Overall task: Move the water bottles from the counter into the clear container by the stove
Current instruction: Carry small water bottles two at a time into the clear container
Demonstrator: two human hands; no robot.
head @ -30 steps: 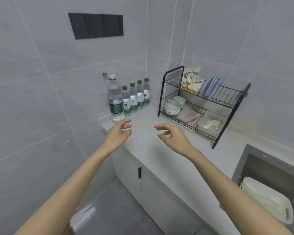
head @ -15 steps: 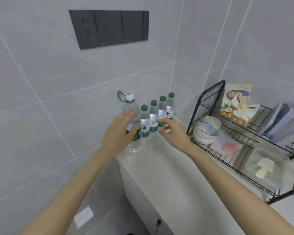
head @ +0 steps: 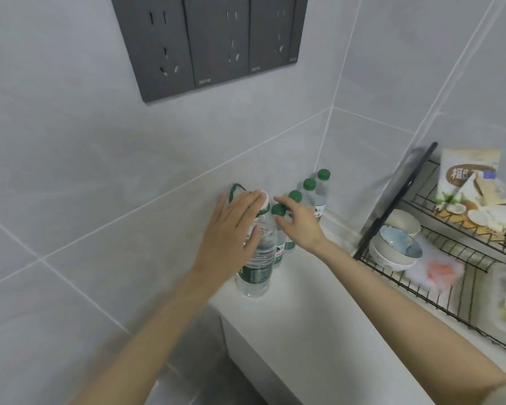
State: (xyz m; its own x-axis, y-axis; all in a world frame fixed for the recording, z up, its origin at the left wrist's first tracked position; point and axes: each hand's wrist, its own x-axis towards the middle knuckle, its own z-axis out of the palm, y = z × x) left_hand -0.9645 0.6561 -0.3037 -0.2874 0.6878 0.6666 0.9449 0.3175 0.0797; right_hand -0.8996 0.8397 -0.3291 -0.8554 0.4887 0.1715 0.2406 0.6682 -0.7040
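A large clear water bottle (head: 257, 261) with a white cap and green carry ring stands at the counter's left end against the wall. My left hand (head: 231, 229) lies on its upper part, fingers stretched past the cap and thumb on the near side, not closed around it. Several small green-capped bottles (head: 309, 188) stand in a row behind it toward the corner. My right hand (head: 300, 226) reaches the nearest small bottle's cap (head: 278, 209), which sits between index finger and thumb, fingers apart. Neither the clear container nor the stove is in view.
A black wire dish rack (head: 392, 206) stands on the white counter (head: 319, 317) at the right, holding stacked bowls (head: 398, 249), a snack bag (head: 468, 182) and plastic-wrapped items. A dark socket panel (head: 208, 39) is on the wall above. The counter's left edge drops to the floor.
The view has closed in on the bottles. My left hand slid up from the large bottle's body to its neck and cap. My right hand moved forward to the nearest small bottle's cap.
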